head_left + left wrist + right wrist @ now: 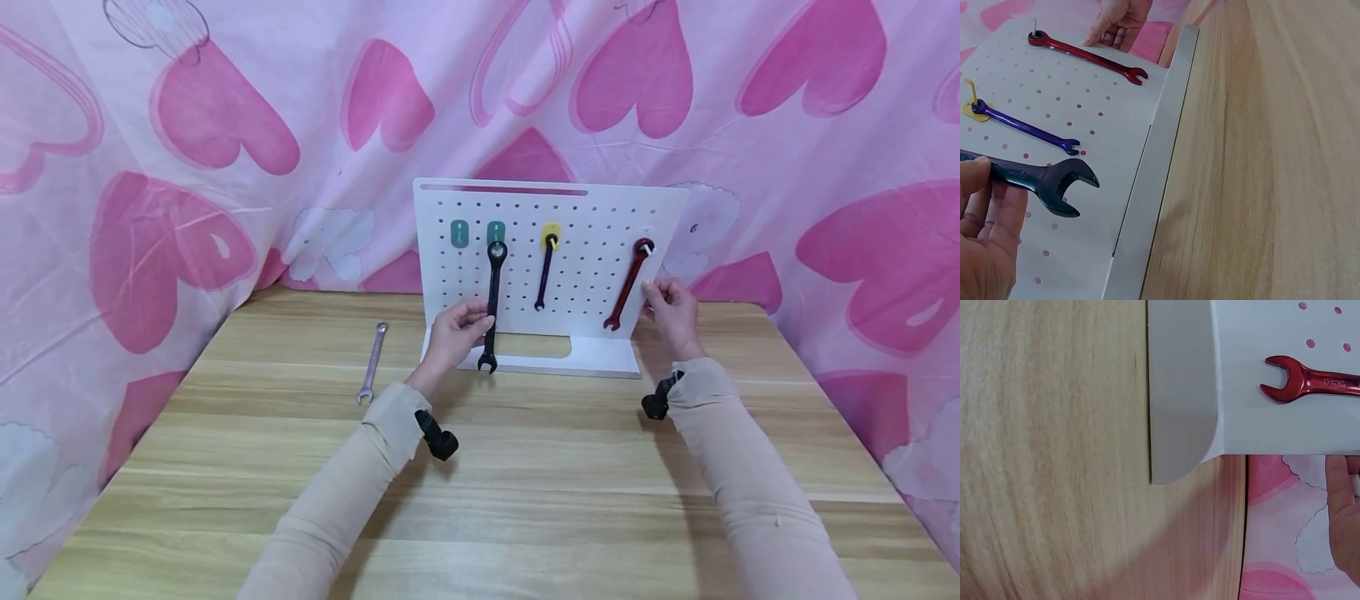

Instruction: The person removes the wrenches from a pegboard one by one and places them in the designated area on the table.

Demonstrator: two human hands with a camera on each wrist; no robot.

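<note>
Leftmost, a silver wrench (372, 362) lies flat on the wooden worktop (525, 483), well apart from the white pegboard (592, 275) that stands upright near the worktop's back edge against a pink heart-print cloth (187, 167). On the board's left side sit two green hooks; the first green hook (459, 233) is bare, and beside it a black wrench (492, 304) hangs by its ring end with its open jaw pointing down past the board's lower edge. The left hand (455, 332) has its grip closed on this black wrench, thumb and fingers pinching the shaft about halfway down; the left wrist view shows the fingers (997, 215) curled under the handle just behind the open jaw. Next along, a purple wrench (544, 273) hangs from a yellow hook (551, 232), untouched. Further right, a red wrench (629, 284) hangs tilted from a white peg. The right hand (672, 312) rests at the board's right edge, just beside the red wrench, its grip loose with fingers gently bent on the edge and holding no tool.
</note>
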